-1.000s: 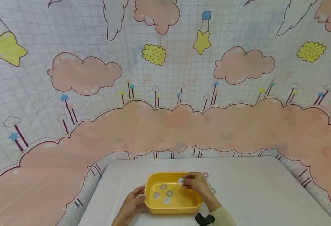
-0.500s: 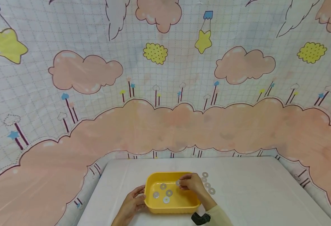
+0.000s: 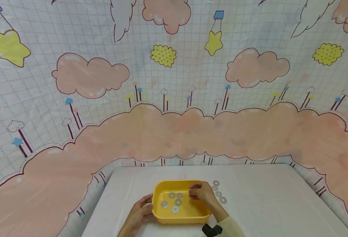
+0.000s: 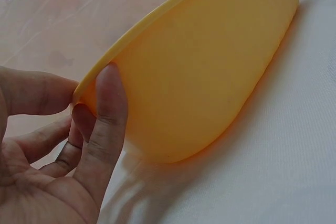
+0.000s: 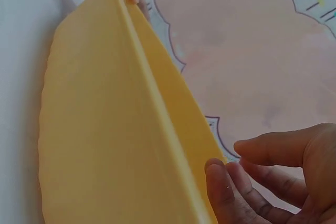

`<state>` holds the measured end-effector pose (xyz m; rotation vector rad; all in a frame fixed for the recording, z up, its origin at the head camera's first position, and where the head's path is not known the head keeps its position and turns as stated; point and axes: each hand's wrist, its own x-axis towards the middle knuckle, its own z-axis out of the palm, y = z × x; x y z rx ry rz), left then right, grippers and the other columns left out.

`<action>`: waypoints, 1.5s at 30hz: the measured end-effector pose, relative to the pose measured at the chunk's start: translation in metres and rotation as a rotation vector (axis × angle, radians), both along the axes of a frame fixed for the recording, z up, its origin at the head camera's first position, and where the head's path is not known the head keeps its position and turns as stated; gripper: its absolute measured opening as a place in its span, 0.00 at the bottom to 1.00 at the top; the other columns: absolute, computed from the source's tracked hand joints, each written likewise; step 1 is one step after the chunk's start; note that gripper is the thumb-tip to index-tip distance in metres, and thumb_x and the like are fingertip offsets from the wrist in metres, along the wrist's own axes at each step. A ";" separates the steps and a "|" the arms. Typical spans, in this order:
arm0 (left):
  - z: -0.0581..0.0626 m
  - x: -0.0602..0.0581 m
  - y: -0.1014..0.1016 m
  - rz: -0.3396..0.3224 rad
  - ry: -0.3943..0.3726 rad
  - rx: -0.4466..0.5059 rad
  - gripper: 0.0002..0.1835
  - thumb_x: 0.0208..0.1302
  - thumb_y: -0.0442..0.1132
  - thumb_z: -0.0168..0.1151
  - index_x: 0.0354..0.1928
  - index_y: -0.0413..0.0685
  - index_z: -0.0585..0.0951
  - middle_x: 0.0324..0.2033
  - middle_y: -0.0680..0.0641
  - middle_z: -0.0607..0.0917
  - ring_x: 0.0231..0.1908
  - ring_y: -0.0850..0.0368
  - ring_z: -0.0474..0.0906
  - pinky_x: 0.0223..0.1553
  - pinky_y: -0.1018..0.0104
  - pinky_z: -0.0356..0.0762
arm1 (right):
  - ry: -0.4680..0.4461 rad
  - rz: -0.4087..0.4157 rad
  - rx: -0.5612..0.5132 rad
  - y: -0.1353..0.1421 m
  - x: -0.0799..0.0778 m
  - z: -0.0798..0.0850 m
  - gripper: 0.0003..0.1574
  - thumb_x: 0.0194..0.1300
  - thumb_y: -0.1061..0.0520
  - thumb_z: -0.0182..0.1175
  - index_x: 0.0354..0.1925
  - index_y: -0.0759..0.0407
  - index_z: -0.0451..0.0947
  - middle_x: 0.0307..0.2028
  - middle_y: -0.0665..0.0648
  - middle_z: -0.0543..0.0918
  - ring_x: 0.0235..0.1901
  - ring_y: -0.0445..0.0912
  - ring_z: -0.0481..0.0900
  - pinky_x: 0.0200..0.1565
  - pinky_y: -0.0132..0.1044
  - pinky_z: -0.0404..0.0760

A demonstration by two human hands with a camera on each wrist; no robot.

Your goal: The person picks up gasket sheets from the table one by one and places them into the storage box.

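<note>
Beside the left end of a yellow plastic basin, my left hand grips its rim. In the left wrist view, the left thumb presses on the outer wall with the index finger at the rim. Several flat grey washers lie spread over the left half of the basin floor. Over the basin's right half is my right hand. The right wrist view shows its thumb and index finger apart, with nothing visible between them.
Several more washers lie in a slanting row on the white tabletop, right of the basin. A black device sits on the right wrist. Behind the table hangs a patterned cloth.
The washer pinched in my right fingers has left them and lies in the basin, left of the hand. My left hand and the basin have stayed in place.
</note>
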<state>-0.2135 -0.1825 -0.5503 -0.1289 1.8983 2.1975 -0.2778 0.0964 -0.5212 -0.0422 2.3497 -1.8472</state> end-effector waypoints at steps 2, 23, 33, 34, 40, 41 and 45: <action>0.000 0.000 0.000 0.000 0.001 -0.001 0.33 0.67 0.33 0.57 0.71 0.32 0.59 0.52 0.45 0.72 0.39 0.59 0.78 0.41 0.63 0.83 | 0.016 0.008 0.006 0.002 0.002 0.003 0.14 0.58 0.65 0.66 0.43 0.72 0.80 0.31 0.58 0.84 0.29 0.44 0.84 0.34 0.39 0.87; -0.003 0.001 -0.002 -0.019 0.007 -0.016 0.33 0.68 0.35 0.57 0.71 0.32 0.59 0.52 0.45 0.72 0.38 0.59 0.78 0.42 0.63 0.82 | 0.109 0.009 0.019 0.036 0.014 0.027 0.17 0.62 0.62 0.63 0.48 0.70 0.79 0.36 0.59 0.83 0.36 0.51 0.85 0.38 0.40 0.87; -0.001 0.001 -0.002 -0.007 0.009 -0.008 0.34 0.67 0.34 0.57 0.72 0.31 0.58 0.52 0.45 0.72 0.38 0.59 0.78 0.42 0.63 0.83 | 0.126 -0.071 0.043 0.056 0.018 0.036 0.14 0.61 0.63 0.63 0.46 0.66 0.81 0.35 0.58 0.84 0.36 0.51 0.85 0.37 0.38 0.87; -0.001 0.001 -0.002 -0.006 0.010 -0.008 0.34 0.67 0.34 0.58 0.71 0.31 0.58 0.51 0.45 0.72 0.38 0.59 0.78 0.42 0.63 0.83 | 0.128 -0.076 0.043 0.058 0.018 0.037 0.14 0.61 0.63 0.63 0.46 0.66 0.81 0.35 0.57 0.84 0.36 0.50 0.85 0.37 0.38 0.87; -0.001 -0.001 -0.001 -0.011 0.008 -0.013 0.34 0.67 0.34 0.58 0.71 0.32 0.59 0.51 0.45 0.72 0.38 0.58 0.78 0.42 0.63 0.83 | 0.136 -0.122 0.064 0.073 0.015 0.038 0.12 0.63 0.61 0.64 0.46 0.61 0.82 0.36 0.56 0.84 0.37 0.49 0.84 0.39 0.35 0.86; -0.001 -0.001 -0.001 -0.012 0.007 -0.013 0.34 0.67 0.34 0.58 0.71 0.32 0.59 0.51 0.45 0.72 0.38 0.58 0.78 0.42 0.63 0.83 | 0.141 -0.127 0.067 0.076 0.015 0.037 0.12 0.63 0.61 0.63 0.46 0.61 0.82 0.37 0.56 0.84 0.37 0.49 0.84 0.39 0.34 0.86; -0.001 -0.001 0.000 -0.005 0.006 -0.014 0.34 0.66 0.34 0.58 0.71 0.31 0.59 0.51 0.45 0.72 0.38 0.58 0.78 0.41 0.63 0.82 | 0.157 -0.133 0.073 0.084 0.013 0.035 0.13 0.63 0.61 0.63 0.47 0.62 0.81 0.38 0.57 0.84 0.38 0.51 0.84 0.40 0.32 0.85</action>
